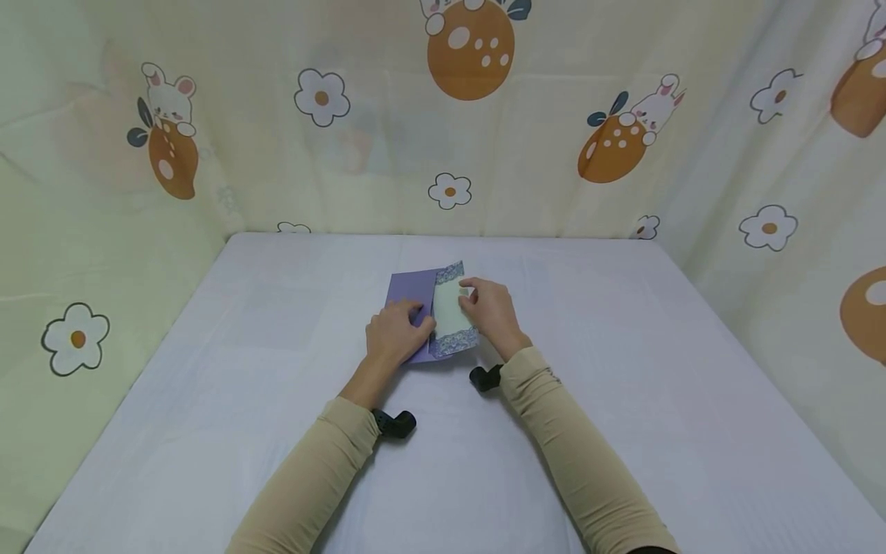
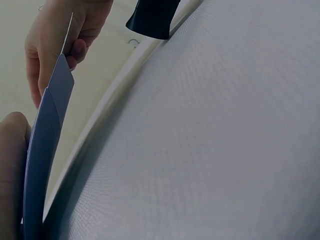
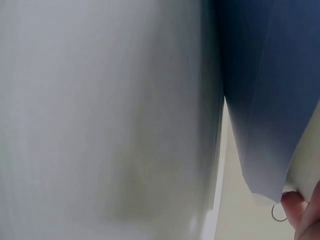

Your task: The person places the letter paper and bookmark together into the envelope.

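Note:
A purple paper envelope or card [image 1: 410, 286] is in the middle of the head view, with a pale green card [image 1: 448, 306] at its right side. Glittery blue-silver bands cross the green card's top and bottom. My left hand [image 1: 396, 332] grips the purple piece near its middle, thumb towards the green card. At the right, my right hand [image 1: 491, 312] pinches the green card's edge between thumb and index finger. The left wrist view shows the purple paper [image 2: 42, 145] edge-on, bowed and raised off the table; the fingers' undersides are partly hidden.
A white cloth covers the table [image 1: 277, 308]. Patterned curtains [image 1: 388, 154] hang behind it and at both sides. Black wrist-camera mounts [image 1: 396, 425] sit at both wrists, close above the cloth.

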`<state>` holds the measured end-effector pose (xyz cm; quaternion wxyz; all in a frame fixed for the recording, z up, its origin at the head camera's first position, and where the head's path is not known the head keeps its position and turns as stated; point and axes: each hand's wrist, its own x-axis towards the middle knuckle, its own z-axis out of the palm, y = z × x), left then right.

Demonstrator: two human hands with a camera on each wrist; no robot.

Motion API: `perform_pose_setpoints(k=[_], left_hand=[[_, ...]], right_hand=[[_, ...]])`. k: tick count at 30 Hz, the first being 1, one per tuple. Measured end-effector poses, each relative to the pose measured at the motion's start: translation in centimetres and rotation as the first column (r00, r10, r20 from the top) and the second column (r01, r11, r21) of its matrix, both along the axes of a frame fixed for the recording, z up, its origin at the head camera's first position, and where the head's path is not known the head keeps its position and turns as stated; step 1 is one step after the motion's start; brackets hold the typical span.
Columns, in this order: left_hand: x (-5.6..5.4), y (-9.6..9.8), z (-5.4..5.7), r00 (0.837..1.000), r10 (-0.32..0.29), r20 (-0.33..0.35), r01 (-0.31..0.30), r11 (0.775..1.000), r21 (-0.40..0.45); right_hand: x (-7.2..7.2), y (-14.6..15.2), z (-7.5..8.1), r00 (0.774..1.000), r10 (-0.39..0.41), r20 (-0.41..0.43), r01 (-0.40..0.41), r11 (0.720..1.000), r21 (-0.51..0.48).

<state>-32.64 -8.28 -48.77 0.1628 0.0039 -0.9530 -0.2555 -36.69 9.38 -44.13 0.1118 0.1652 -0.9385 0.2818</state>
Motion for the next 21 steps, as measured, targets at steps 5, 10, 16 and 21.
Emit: perform_pose_setpoints(k=[5,10,16,21], left_hand=[[0.0,-0.01,-0.03,1.0,-0.001,-0.008,0.001,1.0,0.001],[-0.01,0.0,-0.08,1.0,0.003,-0.016,-0.003,1.0,0.01],[0.02,0.04,-0.06,1.0,0.005,-0.006,-0.005,1.0,0.014],[0.04,0.08,-0.11,1.0,0.003,-0.001,-0.003,1.0,0.011]], right_hand=[[0.03,-0.09,-0.09,1.0,0.011,-0.025,-0.011,1.0,-0.001],[0.18,-0.35,-0.14,0.999,0.02,-0.043,-0.02,1.0,0.002],[0.28,-0.7,-0.2,0.999,0.034,-0.038,-0.033,0.999,0.031],[0.44,-0.8,-0.16,0.999,0.032,-0.016,-0.031,0.998,0.046]])
